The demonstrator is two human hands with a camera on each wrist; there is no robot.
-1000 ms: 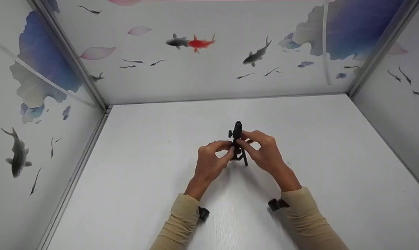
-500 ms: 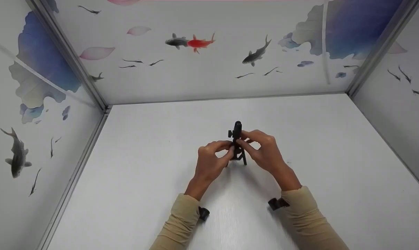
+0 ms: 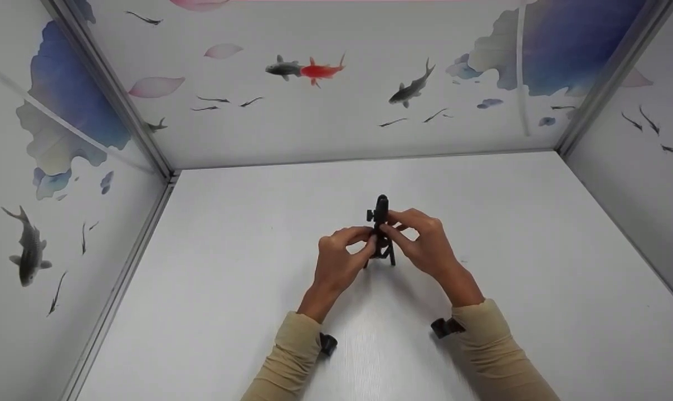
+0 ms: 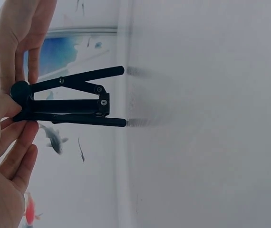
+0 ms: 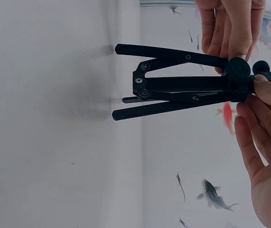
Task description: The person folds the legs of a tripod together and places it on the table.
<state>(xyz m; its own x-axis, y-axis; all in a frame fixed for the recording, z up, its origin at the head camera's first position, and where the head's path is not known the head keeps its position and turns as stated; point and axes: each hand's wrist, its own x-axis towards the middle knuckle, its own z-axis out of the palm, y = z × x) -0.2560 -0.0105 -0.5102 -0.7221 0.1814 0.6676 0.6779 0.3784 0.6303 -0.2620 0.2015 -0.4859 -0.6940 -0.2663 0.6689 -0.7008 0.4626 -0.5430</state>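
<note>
A small black tripod [image 3: 382, 209] stands upright at the middle of the white table, its legs slightly spread. Its side knob [image 3: 369, 215] faces left near the top. My left hand [image 3: 336, 264] pinches the tripod at its upper body, just above the legs, between thumb and fingers. From the other side, my right hand [image 3: 428, 245] holds it slightly higher, with the thumb on the section beneath the head. In the left wrist view, the feet of the legs [image 4: 95, 74] meet their shadows on the tabletop. The centre column [image 5: 183, 84] and hinged braces show between the legs in the right wrist view.
The white table [image 3: 230, 223] is enclosed by a back wall [image 3: 336, 122] and side walls printed with fish and petals. Metal rails [image 3: 119, 94] run along the wall corners. Black wrist cameras [image 3: 327, 344] sit under both sleeve cuffs.
The tripod's legs have turned slightly: the right foot shifts a little left, and the left foot shows more clearly beside my left hand. Both hands keep their places.
</note>
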